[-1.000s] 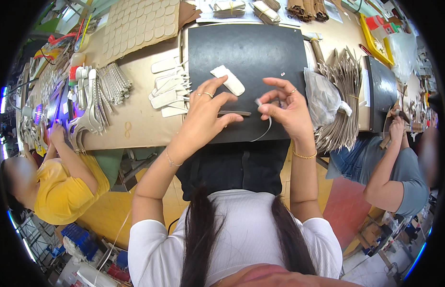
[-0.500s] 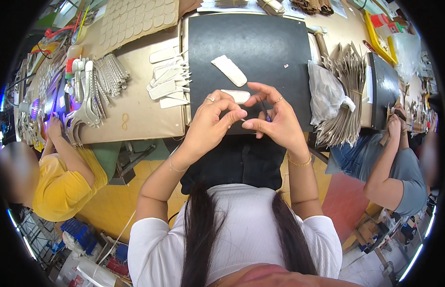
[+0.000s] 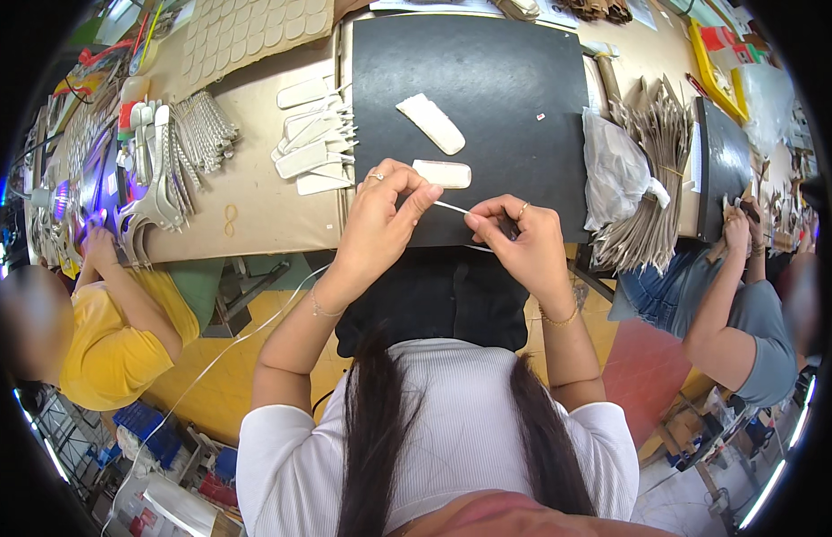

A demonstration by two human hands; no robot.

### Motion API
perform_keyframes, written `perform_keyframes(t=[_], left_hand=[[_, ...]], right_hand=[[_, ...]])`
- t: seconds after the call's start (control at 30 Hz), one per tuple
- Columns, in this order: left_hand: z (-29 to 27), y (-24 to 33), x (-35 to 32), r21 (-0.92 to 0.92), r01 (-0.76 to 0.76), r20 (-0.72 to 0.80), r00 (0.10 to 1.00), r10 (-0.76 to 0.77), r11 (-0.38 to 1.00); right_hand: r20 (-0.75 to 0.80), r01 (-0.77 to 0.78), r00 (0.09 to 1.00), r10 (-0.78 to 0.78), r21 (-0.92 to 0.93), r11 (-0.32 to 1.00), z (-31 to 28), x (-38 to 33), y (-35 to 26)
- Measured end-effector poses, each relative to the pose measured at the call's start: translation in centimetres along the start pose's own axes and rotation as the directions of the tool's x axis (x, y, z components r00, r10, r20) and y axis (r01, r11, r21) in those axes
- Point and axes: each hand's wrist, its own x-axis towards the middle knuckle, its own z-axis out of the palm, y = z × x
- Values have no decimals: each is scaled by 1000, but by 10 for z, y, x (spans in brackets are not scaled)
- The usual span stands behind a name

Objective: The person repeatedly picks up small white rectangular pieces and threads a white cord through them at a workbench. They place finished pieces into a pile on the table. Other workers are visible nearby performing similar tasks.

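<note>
The left hand (image 3: 385, 208) is raised over the near part of the black board (image 3: 496, 80), palm inward, with the right hand (image 3: 522, 243) slightly lower. Two white rounded tabs (image 3: 432, 123) lie on this board. Left fingers, then right fingers, are closed together, pinching one thin white strip (image 3: 452, 208) straight between them.

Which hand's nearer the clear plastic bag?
Right. The right hand is left of and below the plastic bag in view, not touching; the left hand is farther left.
</note>
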Motion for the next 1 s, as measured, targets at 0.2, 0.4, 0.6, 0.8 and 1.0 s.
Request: perform_keyframes(t=[0.2,0.4,0.6,0.8,1.0], left_hand=[[12,-14,-6,659,-442,13,816,578,609],[25,-25,-29,713,-506,149,787,599,486],[23,-27,-27,722,-510,165,783,599,468],[21,-27,-26,721,-515,193,792,579,464],[23,-28,-30,748,-457,149,823,549,481]], right_hand=[[-15,-221,974,226,159,962,-14,23,5],[133,-249,961,242,38,968,-5,45,3],[178,-225,952,249,-147,963,4,59,-6],[138,-166,969,203,-244,956,7,63,-7],[146,-194,961,234,-245,950,7,64,-9]])
